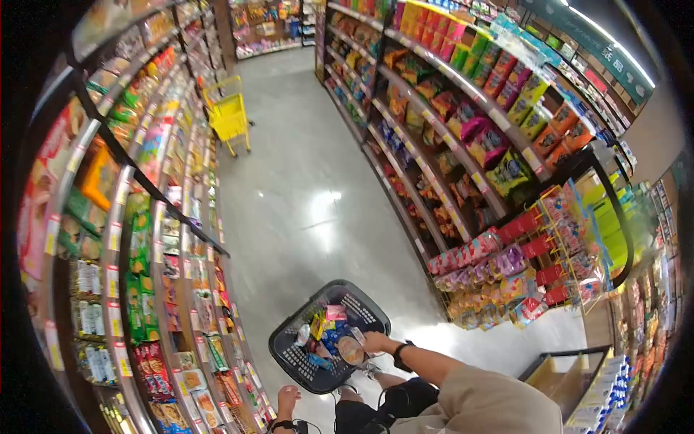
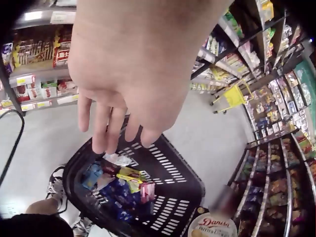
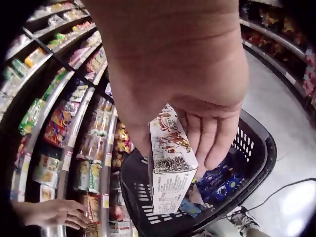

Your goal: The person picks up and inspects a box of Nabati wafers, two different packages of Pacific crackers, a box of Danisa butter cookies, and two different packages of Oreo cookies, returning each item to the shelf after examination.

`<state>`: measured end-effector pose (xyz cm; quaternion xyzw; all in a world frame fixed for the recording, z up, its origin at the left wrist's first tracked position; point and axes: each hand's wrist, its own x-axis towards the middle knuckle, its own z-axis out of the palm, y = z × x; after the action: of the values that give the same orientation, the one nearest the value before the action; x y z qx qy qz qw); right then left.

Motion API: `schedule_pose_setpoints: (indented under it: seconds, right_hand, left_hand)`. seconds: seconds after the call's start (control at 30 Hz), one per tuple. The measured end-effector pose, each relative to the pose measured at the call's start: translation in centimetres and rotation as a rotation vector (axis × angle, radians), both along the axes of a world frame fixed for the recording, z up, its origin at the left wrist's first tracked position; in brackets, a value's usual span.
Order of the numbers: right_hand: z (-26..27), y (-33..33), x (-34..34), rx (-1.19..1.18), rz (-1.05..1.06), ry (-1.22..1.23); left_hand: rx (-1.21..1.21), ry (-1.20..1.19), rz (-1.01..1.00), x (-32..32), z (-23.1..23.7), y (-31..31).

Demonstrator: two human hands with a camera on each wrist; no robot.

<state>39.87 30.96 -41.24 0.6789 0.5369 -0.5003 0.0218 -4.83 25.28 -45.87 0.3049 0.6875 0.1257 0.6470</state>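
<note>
My right hand (image 1: 374,343) grips a box of Danisa butter cookies (image 3: 170,158) over the near right side of a dark grey shopping basket (image 1: 285,340). The box's white printed side faces up in the right wrist view; its lettered front (image 2: 213,228) shows at the bottom edge of the left wrist view. Inside the basket lie several blue packets (image 2: 118,197), a yellow packet (image 2: 131,178) and a pink one (image 2: 147,191). Left of the basket, my left hand (image 1: 288,400) hangs with nothing in it, its fingers loosely bent.
Snack shelves (image 1: 155,246) line the aisle on the left, with more shelves (image 1: 434,123) on the right. Hanging packets fill a yellow wire rack (image 1: 564,231) at the right shelf's end. Farther up the grey floor (image 1: 303,181) stands a small yellow cart (image 1: 230,119).
</note>
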Motion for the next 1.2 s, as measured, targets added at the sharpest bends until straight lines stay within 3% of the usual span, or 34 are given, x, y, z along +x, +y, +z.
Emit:
schedule_pose_setpoints:
  seconds: [0.07, 0.1, 0.13, 0.17, 0.23, 0.27, 0.3, 0.4, 0.5, 0.53, 0.57, 0.63, 0.77, 0.87, 0.9, 1.0, 1.03, 1.2]
  right_hand:
    - [4.9, -1.4, 0.8, 0.049, -0.052, 0.068]
    - [2.0, -2.6, 1.3, 0.082, -0.116, 0.087]
    - [2.6, -2.4, 1.6, 0.058, -0.097, 0.113]
    - [6.4, -1.7, 2.0, -0.026, -0.115, 0.235]
    - [14.6, 0.7, 2.3, -0.098, -0.165, 0.323]
    - [18.5, 1.4, 2.4, -0.1, -0.225, 0.383]
    - [21.8, 1.9, 2.5, -0.094, -0.257, 0.495]
    - [24.6, 5.0, 1.7, -0.141, -0.277, 0.778]
    - [26.2, 7.5, -1.9, -0.128, -0.171, 0.911]
    - [29.9, 7.4, -3.6, -0.118, -0.139, 0.957]
    - [33.7, 7.3, -5.3, -0.109, -0.107, 1.004]
    - [36.2, 7.7, -8.2, -0.146, 0.09, 1.064]
    - [40.5, 6.9, -12.2, -0.165, 0.365, 1.176]
    - [41.4, 5.9, -13.0, -0.196, 0.413, 1.199]
    - [41.7, 5.5, -13.0, -0.207, 0.412, 1.174]
    - [39.5, 5.0, -13.0, -0.267, 0.399, 1.184]
    - [39.0, 5.0, -13.0, -0.261, 0.427, 1.153]
    - [37.4, 4.2, -13.8, -0.308, 0.468, 1.136]
  left_hand:
    - [0.049, 0.002, -0.063, 1.6, 4.2, 2.2]
    - [0.119, -0.08, -0.042, 2.2, 6.0, 2.8]
    - [0.197, -0.156, -0.017, 2.2, 7.5, 3.7]
    - [0.279, -0.225, -0.001, 1.5, 9.1, 4.5]
    - [0.424, -0.078, -0.017, 0.7, 13.3, 5.3]
    - [0.493, -0.006, -0.044, 0.7, 16.2, 6.0]
    - [0.596, 0.041, -0.062, 1.4, 22.1, 6.1]
    - [0.744, 0.033, 0.104, 1.9, 30.0, 5.6]
    - [0.793, 0.014, 0.027, 2.4, 36.2, 3.3]
    - [0.814, -0.029, 0.015, 3.7, 38.9, 2.2]
    - [0.863, 0.048, -0.016, 5.4, 42.3, 1.0]
    - [0.918, 0.213, -0.099, 8.3, 48.4, -1.6]
    - [0.959, 0.124, 0.03, 9.9, 51.7, -5.4]
    - [1.054, 0.119, 0.087, 10.2, 51.8, -8.2]
    - [1.106, 0.345, 0.021, 10.5, 52.0, -9.2]
    - [1.241, 0.721, 0.019, 12.8, 53.2, -11.8]
    - [1.034, 0.544, -0.017, 12.8, 53.2, -12.4]
    - [1.122, 0.603, 0.009, 13.8, 54.9, -15.0]
